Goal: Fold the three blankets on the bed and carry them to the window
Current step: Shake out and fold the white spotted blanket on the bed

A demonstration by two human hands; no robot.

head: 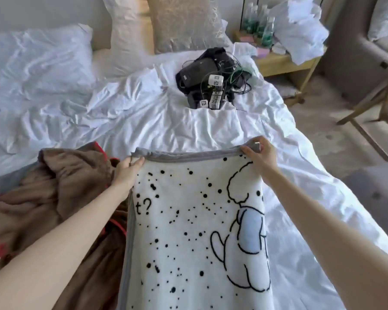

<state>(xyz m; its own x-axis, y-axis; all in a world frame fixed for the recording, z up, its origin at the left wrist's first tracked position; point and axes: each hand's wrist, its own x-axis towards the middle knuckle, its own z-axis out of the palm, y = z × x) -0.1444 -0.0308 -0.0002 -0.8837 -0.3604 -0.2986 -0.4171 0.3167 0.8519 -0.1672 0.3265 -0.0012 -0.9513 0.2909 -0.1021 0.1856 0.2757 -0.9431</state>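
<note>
Pinching both hands' grip, white spotted blanket [188, 220] shows grey trim.

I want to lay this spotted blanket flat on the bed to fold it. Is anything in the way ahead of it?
Yes. A pile of black gear and cables sits on the white duvet beyond the spotted blanket, which both the left hand and right hand hold. A brown blanket lies heaped alongside, left.

bright soft daylight; faint shadows; slight overall blur; wide-angle edge bending
</note>
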